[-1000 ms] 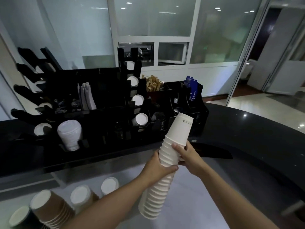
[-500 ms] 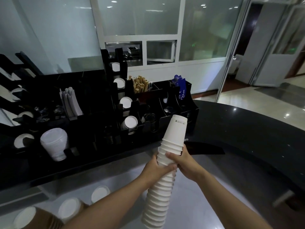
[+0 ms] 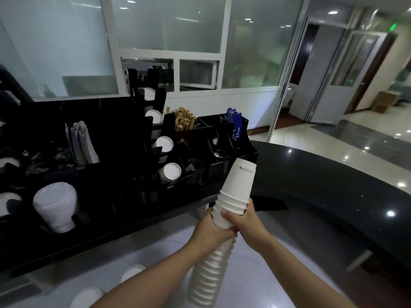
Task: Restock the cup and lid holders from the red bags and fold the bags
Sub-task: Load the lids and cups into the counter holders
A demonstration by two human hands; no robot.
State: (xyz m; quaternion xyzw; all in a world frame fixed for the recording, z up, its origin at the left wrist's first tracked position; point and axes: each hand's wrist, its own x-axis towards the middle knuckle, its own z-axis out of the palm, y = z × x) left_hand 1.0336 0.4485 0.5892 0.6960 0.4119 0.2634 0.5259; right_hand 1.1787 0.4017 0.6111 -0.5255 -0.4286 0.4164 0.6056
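A long stack of white paper cups (image 3: 238, 187) is held upside down, tilted up and to the right, in front of the black cup and lid holder (image 3: 200, 138). My left hand (image 3: 211, 227) grips the stack around its middle from the left. My right hand (image 3: 246, 221) grips it just above, from the right, with the fingers wrapped across the cup rims. The stack's lower part (image 3: 206, 278) hangs below my hands. White cup bottoms (image 3: 171, 171) show in the holder's stepped slots. No red bag is in view.
A stack of clear lids (image 3: 55, 205) sits in the holder at left. Paper sleeves (image 3: 82, 143), wooden stirrers (image 3: 184, 121) and blue packets (image 3: 234, 123) fill other compartments. A black curved counter (image 3: 322, 185) runs right. More cups (image 3: 86, 297) stand at the bottom left.
The view has shifted right and closer, so the holder sits further left. My hands have slid slightly along the stack, leaving fewer cups above my right hand.
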